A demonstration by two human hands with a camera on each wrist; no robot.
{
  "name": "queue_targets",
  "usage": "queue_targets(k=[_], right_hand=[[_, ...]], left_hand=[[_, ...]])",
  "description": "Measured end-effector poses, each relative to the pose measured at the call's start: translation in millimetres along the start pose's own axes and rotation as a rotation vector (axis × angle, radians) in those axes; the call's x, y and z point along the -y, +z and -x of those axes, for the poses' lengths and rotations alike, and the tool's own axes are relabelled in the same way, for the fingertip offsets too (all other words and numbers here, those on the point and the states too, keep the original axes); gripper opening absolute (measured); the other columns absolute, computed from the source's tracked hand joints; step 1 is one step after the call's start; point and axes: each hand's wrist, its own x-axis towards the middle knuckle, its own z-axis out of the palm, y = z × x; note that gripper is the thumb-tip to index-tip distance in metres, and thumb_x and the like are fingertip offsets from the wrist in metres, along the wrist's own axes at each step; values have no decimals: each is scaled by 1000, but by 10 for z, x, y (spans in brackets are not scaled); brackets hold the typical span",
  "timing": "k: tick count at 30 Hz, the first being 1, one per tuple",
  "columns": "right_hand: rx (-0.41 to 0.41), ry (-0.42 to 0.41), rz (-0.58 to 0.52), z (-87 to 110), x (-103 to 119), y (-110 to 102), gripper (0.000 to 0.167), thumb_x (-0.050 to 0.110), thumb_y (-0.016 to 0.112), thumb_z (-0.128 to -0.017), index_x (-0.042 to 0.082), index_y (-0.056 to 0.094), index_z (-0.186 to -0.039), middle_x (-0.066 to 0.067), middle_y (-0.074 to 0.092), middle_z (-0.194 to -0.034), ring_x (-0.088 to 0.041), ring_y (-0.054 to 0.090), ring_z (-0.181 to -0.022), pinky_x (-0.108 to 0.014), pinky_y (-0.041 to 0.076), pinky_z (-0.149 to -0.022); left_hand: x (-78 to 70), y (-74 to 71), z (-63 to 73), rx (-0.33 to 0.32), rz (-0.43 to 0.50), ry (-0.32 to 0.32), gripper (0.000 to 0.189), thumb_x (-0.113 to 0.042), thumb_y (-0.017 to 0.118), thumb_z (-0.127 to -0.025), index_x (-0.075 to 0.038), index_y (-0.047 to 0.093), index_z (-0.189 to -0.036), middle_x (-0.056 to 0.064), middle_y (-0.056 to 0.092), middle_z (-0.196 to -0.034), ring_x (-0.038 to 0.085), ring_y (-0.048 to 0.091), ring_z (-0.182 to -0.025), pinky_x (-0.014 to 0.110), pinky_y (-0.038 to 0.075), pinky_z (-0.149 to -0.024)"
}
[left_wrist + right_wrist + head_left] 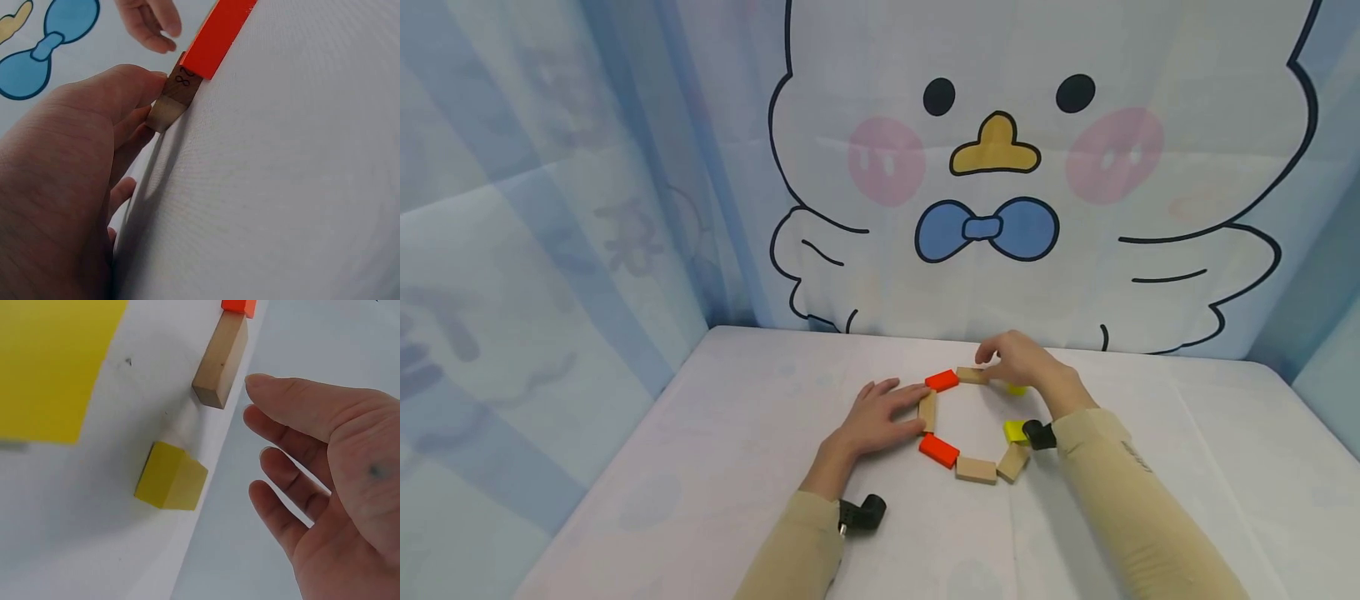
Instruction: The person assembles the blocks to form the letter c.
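On the white table a ring of toy blocks lies flat. My left hand is at the ring's left side, where its thumb and index finger touch a plain wooden block. In the left wrist view this wooden block bears dark marks on one face and meets a red block. My right hand hovers over the far right of the ring with bent fingers and nothing between them. Nearest to it are a wooden block and a yellow block, both apart from its fingers in the right wrist view.
Another red block sits at the ring's far left. Near the front are a red block, wooden blocks and a yellow block below the right wrist. A printed cloth hangs behind the table.
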Motion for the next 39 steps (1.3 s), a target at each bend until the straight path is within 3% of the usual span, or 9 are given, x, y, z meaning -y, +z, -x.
queue_targets(k=[24, 31, 39], right_hand=[[-49, 44, 34, 236, -225, -106, 23, 12, 70, -94, -2, 69, -112, -12, 64, -98, -30, 56, -90, -45, 52, -84], [-35, 66, 27, 281, -264, -100, 22, 16, 70, -94, 1, 68, -110, -11, 61, -94, -26, 55, -80, -38, 51, -70], [3, 125, -8, 296, -283, -76, 22, 20, 72, -92, 4, 67, -106, -8, 60, -91, -23, 55, -78, -34, 48, -67]], left_hand=[[7, 3, 22, -4, 14, 4, 57, -41, 60, -95, -26, 53, -149, -5, 48, -153, 30, 27, -147, 55, 8, -120], [7, 6, 21, -7, 16, 4, 57, -41, 60, -95, -26, 53, -149, -5, 48, -153, 29, 27, -147, 55, 8, -120], [5, 6, 9, -9, 15, 1, 56, -40, 60, -95, -26, 53, -149, -5, 47, -153, 29, 27, -147, 55, 8, -120]])
